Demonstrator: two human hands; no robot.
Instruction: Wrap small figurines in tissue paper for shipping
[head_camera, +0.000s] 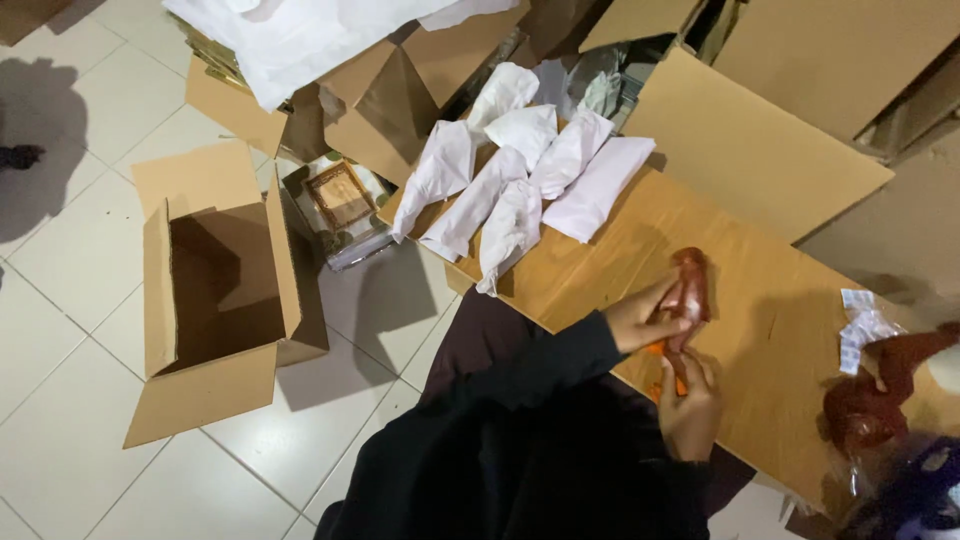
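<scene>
Can't really tell what the reddish thing (688, 290) is, it's glossy and blurred, and its lower end sits behind the left hand (645, 318). Something orange (680, 385) peeks out from under the right hand (690, 410), mostly covered. Far right of both hands, a dark red and purple blob (880, 420) is smeared and cut off by the edge.

Seven white wrapped bundles (520, 170), one open box (215, 290).

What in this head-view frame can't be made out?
- Reddish item: partly covered by the left hand and right hand; kind unclear.
- Orange piece: mostly hidden between the hands.
- Wrapped white bundles: contents covered by paper.
- Dark red object: blurred, cut by the right edge.
</scene>
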